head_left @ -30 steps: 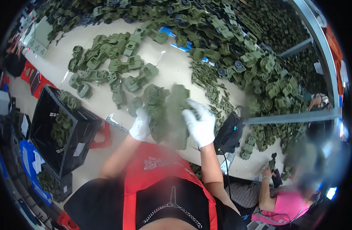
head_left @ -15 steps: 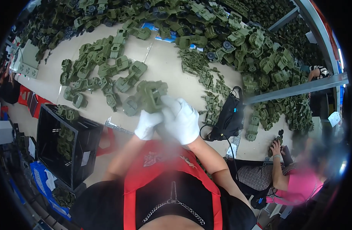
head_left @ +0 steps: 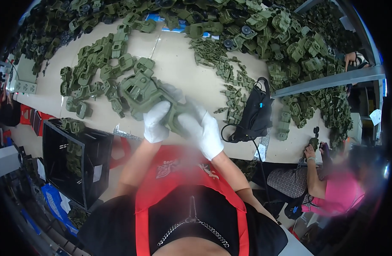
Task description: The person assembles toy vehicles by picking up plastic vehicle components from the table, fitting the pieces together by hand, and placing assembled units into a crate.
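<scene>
Between my two white-gloved hands is a green plastic toy vehicle body (head_left: 145, 91), held tilted above the table, with a hollow, open cab at its far left end. My left hand (head_left: 156, 121) is closed on its near side, the thumb lying along the edge. Wrapped round the right-hand end is my right hand (head_left: 200, 128), a little blurred; that end is partly hidden by the glove. Similar green vehicle bodies (head_left: 93, 59) lie in a loose group just beyond and to the left. Small green parts (head_left: 234, 89) are scattered to the right of my hands.
A black crate (head_left: 83, 196) with green parts in it stands at the left. To the right lie a black bag (head_left: 252, 112) with a cable and a metal bar (head_left: 332, 81). Heaped green bodies (head_left: 298, 47) fill the far side. A co-worker in pink (head_left: 339, 194) handles a part at the right.
The vehicle body has come leftward and turned, its cab now pointing far left and showing more fully. My hands have spread apart along it. The whole view has shifted slightly.
</scene>
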{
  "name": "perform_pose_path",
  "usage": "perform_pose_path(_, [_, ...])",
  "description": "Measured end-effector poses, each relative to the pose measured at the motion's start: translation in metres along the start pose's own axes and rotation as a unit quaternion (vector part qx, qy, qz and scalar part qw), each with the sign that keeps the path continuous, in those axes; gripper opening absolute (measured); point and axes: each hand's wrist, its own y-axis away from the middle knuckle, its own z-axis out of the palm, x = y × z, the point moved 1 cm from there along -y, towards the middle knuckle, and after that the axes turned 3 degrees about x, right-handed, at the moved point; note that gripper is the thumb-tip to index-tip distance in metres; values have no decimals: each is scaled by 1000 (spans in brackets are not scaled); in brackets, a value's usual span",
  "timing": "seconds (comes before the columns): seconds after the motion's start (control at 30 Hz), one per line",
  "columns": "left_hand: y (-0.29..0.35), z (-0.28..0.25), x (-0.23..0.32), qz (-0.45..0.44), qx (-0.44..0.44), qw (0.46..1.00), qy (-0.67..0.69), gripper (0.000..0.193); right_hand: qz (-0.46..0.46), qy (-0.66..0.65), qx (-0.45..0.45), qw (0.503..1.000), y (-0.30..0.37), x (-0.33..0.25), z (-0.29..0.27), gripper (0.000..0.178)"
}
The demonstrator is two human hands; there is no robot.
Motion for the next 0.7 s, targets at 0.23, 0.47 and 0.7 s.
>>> perform_pose_path(0.23, [10, -92, -37, -88, -68, 982, -156, 51, -35, 126, -8, 991, -17, -8, -26, 62])
perform_pose_path(0.47, [15, 29, 97, 132, -263, 663, -688, 50, -171, 468, -131, 857, -12, -30, -58, 59])
perform_pose_path(0.7, [31, -1, 32, -234, -284, 754, -544, 82, -39, 201, -200, 958, 0, 7, -64, 68])
